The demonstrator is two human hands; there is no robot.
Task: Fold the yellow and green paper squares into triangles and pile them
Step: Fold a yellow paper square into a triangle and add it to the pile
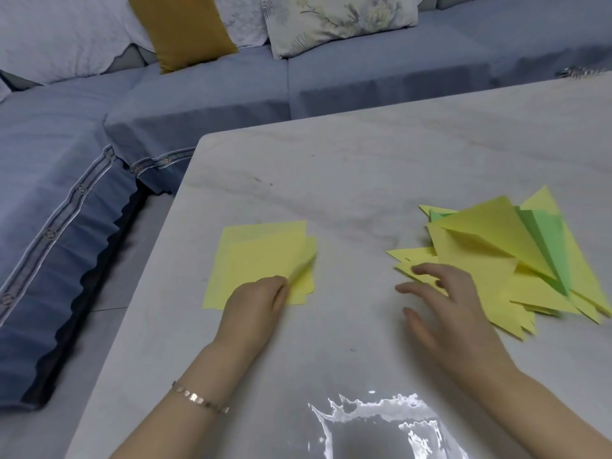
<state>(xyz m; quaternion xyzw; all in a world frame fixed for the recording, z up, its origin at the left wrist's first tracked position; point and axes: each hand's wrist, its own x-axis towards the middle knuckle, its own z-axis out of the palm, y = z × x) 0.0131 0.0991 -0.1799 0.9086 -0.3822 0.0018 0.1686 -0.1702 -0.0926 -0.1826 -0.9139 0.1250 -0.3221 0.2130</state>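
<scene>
A small stack of flat yellow paper squares [261, 256] lies on the pale marble table [364, 167], left of centre. My left hand [256, 301] rests on the stack's near edge and pinches the top sheet, whose near right corner lifts and curls up. To the right sits a loose pile of folded yellow and green triangles [510, 256]. My right hand [453, 309] hovers with fingers spread and straight at the pile's left edge, its fingertips over the nearest yellow triangles, holding nothing.
A blue-grey sofa [198, 104] wraps the table's far and left sides, with a mustard cushion [180, 31] and a floral cushion [337, 21]. The table's left edge drops to the floor. A bright glare patch [374, 425] shines near the front edge.
</scene>
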